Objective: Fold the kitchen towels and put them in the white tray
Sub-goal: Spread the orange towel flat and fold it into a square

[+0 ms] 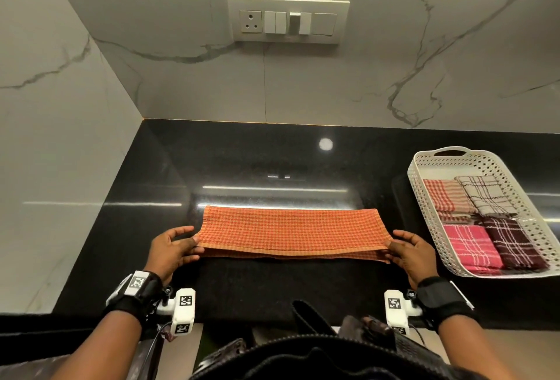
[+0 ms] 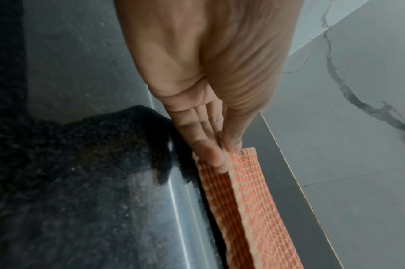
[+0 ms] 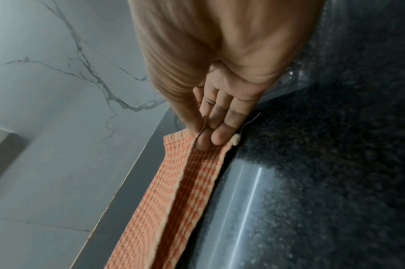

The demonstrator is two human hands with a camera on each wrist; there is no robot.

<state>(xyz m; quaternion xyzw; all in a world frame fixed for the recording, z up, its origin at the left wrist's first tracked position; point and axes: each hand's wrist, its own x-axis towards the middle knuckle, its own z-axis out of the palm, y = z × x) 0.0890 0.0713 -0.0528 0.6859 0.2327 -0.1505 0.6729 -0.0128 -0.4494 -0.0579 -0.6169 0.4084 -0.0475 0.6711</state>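
Note:
An orange checked kitchen towel (image 1: 291, 232) lies folded into a long strip on the black counter (image 1: 272, 161), its top layer lifted along the near edge. My left hand (image 1: 181, 247) pinches the towel's left end (image 2: 243, 182) between thumb and fingers. My right hand (image 1: 403, 250) pinches the right end (image 3: 174, 182) the same way. The white perforated tray (image 1: 424, 197) stands at the right and holds several folded towels: red-striped, cream checked, pink and dark maroon.
A marble wall with a switch panel (image 1: 288, 20) rises behind the counter, and another wall closes off the left side. A dark mat (image 1: 272, 285) lies under the towel's near edge. The counter's front edge runs just below my wrists.

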